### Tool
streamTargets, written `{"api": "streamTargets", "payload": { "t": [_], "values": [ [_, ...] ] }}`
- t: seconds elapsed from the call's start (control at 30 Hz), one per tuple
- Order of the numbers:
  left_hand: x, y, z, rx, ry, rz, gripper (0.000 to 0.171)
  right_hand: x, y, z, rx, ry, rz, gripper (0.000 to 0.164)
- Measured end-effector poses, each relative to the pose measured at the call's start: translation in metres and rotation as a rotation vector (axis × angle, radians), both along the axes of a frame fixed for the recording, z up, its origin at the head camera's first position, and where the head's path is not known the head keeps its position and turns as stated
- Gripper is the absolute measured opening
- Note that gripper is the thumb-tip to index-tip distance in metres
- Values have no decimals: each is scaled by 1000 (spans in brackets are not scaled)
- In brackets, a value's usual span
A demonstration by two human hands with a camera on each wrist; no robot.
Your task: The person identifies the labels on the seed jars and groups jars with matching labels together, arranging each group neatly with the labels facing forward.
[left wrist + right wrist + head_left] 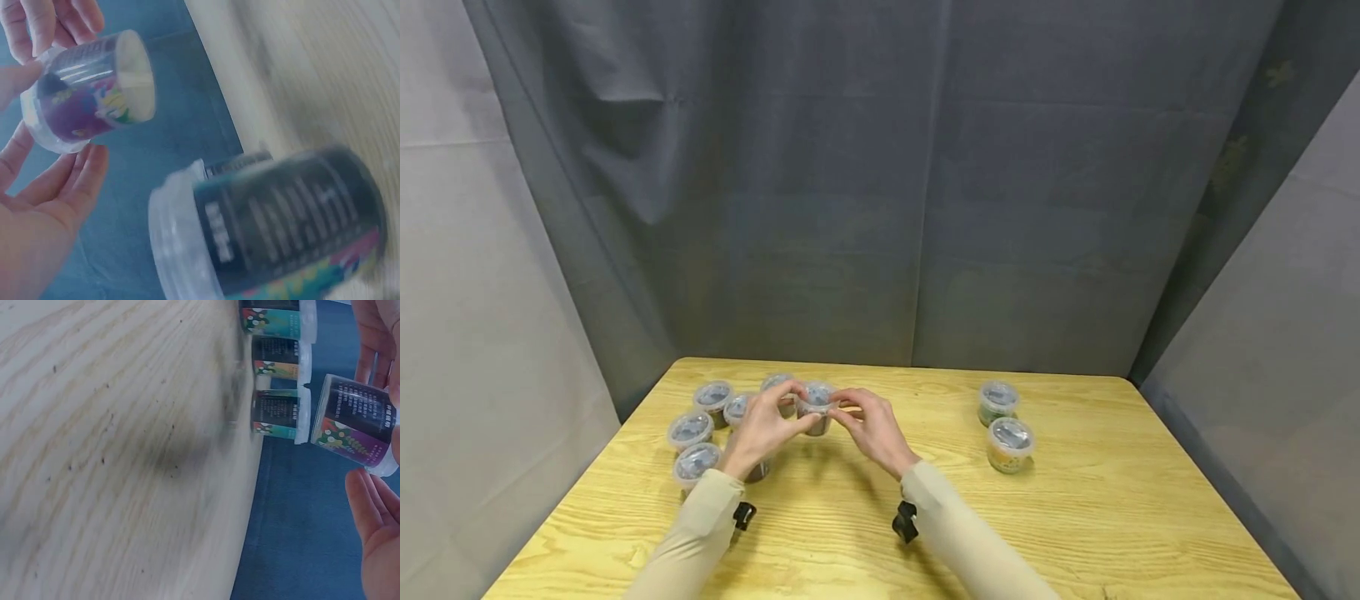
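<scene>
Between my two hands is a small clear plastic tub (817,398) with a translucent lid; its dark and purple label with printed flowers shows in the left wrist view on the tub (94,94). My left hand (767,427) pinches it around the lid from the left, thumb in front and fingers behind. From the right, my right hand (874,429) holds the lid edge with thumb and fingertips. Seen from the right wrist, the tub (353,422) hangs slightly tilted, apart from the table. A similar tub (281,231) stands close by my left wrist.
Several lidded tubs, including one at the back (712,396) and one in front (696,462), stand grouped at the left of the wooden table (1112,500). Two more, a green one (997,406) and an orange one (1009,450), stand at the right. A grey curtain (850,208) hangs behind.
</scene>
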State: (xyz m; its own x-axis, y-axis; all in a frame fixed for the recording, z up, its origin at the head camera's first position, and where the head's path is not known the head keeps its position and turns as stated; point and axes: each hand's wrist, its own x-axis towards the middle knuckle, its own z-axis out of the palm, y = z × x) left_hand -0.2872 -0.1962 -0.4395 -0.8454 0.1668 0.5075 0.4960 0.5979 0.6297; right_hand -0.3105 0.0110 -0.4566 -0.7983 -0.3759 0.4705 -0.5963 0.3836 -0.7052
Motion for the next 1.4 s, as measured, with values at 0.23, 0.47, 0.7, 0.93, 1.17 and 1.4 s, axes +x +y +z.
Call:
{"api": "streamTargets", "payload": {
  "t": [0.23, 0.47, 0.7, 0.93, 1.17, 1.4],
  "values": [
    [2, 12, 4, 127, -59, -12, 24, 5, 10, 7, -48, 2, -15, 29],
    [2, 23, 7, 180, -81, -35, 24, 5, 20, 10, -89, -41, -9, 31],
    [1, 33, 5, 253, -103, -70, 24, 6, 31, 15, -107, -94, 0, 29],
    [0, 43, 4, 287, -100, -160, 32, 9, 45, 16, -120, -85, -51, 26],
    [1, 48, -4, 354, -180, -203, 55, 11, 54, 16, -161, -108, -112, 26],
    [-1, 57, -15, 372, -292, -236, 56, 13, 65, 15, -196, -159, -182, 24]
  ]
}}
